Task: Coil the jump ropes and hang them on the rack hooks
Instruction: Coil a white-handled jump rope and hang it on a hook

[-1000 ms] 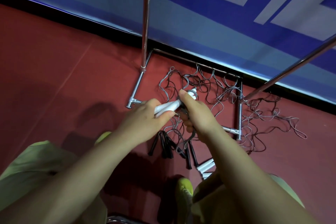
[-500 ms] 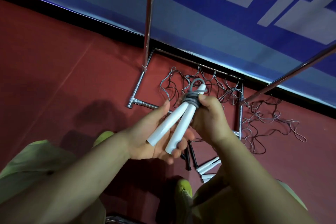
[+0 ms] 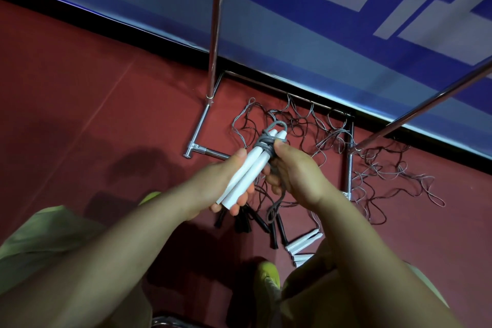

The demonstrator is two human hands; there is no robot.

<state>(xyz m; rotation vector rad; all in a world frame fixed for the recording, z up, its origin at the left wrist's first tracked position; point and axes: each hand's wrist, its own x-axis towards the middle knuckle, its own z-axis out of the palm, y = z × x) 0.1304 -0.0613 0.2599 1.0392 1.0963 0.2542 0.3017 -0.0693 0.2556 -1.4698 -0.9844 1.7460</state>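
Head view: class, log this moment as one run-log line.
left hand: holds white handles | right hand: pinches grey cord wrapped round them | other ropes: loose on floor | hung: not yet

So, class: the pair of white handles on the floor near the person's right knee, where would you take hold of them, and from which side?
Probably grip the white floor handles across the middle of both shafts, coming from above. They lie flat and side by side on the red floor, so one hand can likely pinch both together. Their rope ends point toward the tangle; the butt ends are partly hidden by the right arm.
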